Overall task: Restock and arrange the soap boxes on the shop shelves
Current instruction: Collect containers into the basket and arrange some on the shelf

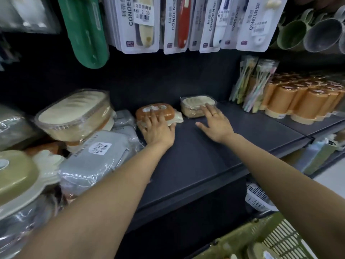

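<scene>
There is one view only, from a wide-angle camera worn on the person's head. It looks forward and down along both forearms onto a dark shelf [214, 156] at close range, near enough that the arms fill the lower frame (straight lines bow toward the edges). Hanging carded packs [209, 25] cross the top; a green basket [261, 242] cuts the bottom right corner.

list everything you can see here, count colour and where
orange soap box: one, orange lid on cream base, mid shelf
cream soap box: one, cream, clear wrap, right of the orange one
wrapped soap boxes: a pile, cream, grey, green, shelf left
shelf: one, dark grey
orange cups: many, shelf right
carded packs: several, white, hanging above
basket: one, green, bottom right
left hand: on orange soap box
right hand: fingers touching cream soap box
</scene>
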